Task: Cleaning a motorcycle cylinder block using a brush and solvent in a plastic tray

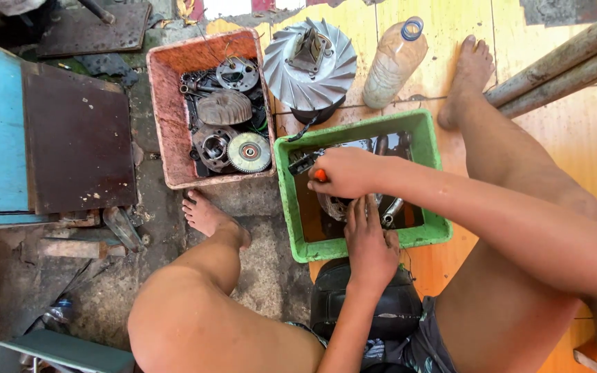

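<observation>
- Down on the floor, a green plastic tub [426,131] sits between the person's bare legs, with both hands working inside it
- right hand [345,171] is closed in a fist around an orange-handled tool [320,175]; only a short orange stub shows past the knuckles, so its working end cannot be made out
- just beside that fist, at the tub's left wall, a small dark metal part [303,163] lies touching or nearly touching the knuckles; which one cannot be told
- left hand [370,242] reaches in from the near rim, fingers [361,211] stretched fairly flat and pressed down on a round greyish metal part [331,206] in the dark liquid; whether it grips or only steadies it cannot be told
- a shiny metal cylinder [391,211] lies tilted in the tub just right of those fingers
- left of the green tub stands a worn reddish tub [164,103] filled with greasy engine pieces: a finned cylinder [224,108], a toothed round disc [249,152] and a ring-shaped housing [213,146]
- beyond the tubs, a large silver finned pulley [310,65] rests on the orange tiled floor, with a cloudy plastic bottle [395,65] capped in blue just to its right
- a black seat [361,304] is under the person, near the tub's front rim
</observation>
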